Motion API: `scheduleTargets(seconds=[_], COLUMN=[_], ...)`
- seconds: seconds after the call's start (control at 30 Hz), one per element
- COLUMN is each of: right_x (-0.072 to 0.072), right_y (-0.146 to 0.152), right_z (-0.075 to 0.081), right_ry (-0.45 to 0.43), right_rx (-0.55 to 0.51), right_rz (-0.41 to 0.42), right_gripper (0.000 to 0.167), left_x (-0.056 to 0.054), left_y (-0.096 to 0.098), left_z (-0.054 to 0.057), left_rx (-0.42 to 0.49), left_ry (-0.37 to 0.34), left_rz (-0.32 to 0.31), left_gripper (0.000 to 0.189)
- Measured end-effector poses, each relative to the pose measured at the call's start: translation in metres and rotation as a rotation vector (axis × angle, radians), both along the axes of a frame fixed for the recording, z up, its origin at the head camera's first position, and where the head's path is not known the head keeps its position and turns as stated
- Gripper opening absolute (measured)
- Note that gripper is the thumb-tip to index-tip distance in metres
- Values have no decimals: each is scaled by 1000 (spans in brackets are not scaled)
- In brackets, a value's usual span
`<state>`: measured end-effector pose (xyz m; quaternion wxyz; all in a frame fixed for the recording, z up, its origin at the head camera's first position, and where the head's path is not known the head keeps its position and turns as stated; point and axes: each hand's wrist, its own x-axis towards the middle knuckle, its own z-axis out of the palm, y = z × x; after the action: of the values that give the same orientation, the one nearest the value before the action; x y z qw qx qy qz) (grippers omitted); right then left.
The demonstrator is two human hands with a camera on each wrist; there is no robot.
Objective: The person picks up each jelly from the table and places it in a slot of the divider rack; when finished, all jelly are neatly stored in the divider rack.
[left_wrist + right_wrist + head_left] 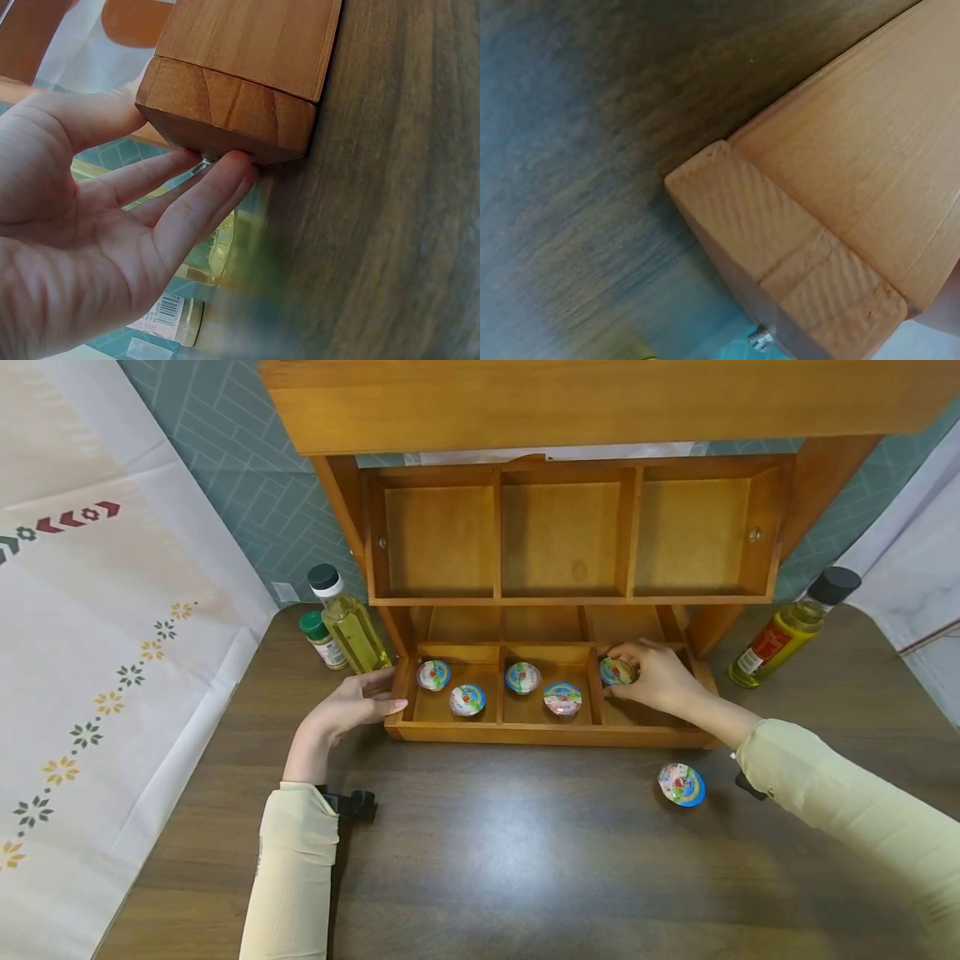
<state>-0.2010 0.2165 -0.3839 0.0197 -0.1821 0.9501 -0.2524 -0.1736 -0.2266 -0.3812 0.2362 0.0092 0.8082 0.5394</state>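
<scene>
My right hand (654,675) pinches a small lidded cup (617,671) between thumb and fingers, inside the right compartment of the low wooden shelf's tray (495,734). My left hand (352,703) holds the tray's left front corner. In the left wrist view, the left hand (112,202) has its thumb over the wooden corner (232,105) and its fingertips against the outer side. Two cups (467,700) sit in the left compartment and two more (562,699) in the middle one. Another cup (682,785) lies tilted on the table. The right wrist view shows only the tray corner (780,240) and tabletop.
Above the tray hangs an upper wooden tier (562,539) with three bare compartments. An oil bottle (352,627) and a green-capped jar (324,642) stand at the left; a red-labelled bottle (783,635) stands at the right. Brown tabletop (487,852) stretches in front.
</scene>
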Motion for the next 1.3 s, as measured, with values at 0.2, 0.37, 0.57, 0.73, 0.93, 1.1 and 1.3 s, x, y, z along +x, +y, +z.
scheduleTargets(seconds=[0.2, 0.37, 0.57, 0.73, 0.93, 1.1, 1.3], right_x=[2, 5, 13, 25, 43, 59, 86], right_y=[2, 7, 18, 27, 36, 44, 48], right_z=[0, 2, 7, 16, 26, 28, 28], right_ry=[-6, -10, -38, 4, 80, 161, 228], right_rx=[-4, 8, 22, 0, -58, -72, -89], right_rz=[17, 47, 59, 76, 102, 130, 124], right_gripper=[67, 73, 63, 55, 46, 45, 49], left_x=[1, 2, 3, 2, 2, 2, 2], left_y=[-1, -2, -2, -1, -1, -1, -1], left_z=[0, 0, -1, 0, 2, 1, 2], left_rx=[6, 1, 4, 1, -2, 2, 5], left_ry=[-8, -11, -21, -23, -21, -12, -19], left_rz=[-9, -11, -10, -10, -14, -13, -11], left_gripper=[76, 77, 78, 77, 78, 77, 77])
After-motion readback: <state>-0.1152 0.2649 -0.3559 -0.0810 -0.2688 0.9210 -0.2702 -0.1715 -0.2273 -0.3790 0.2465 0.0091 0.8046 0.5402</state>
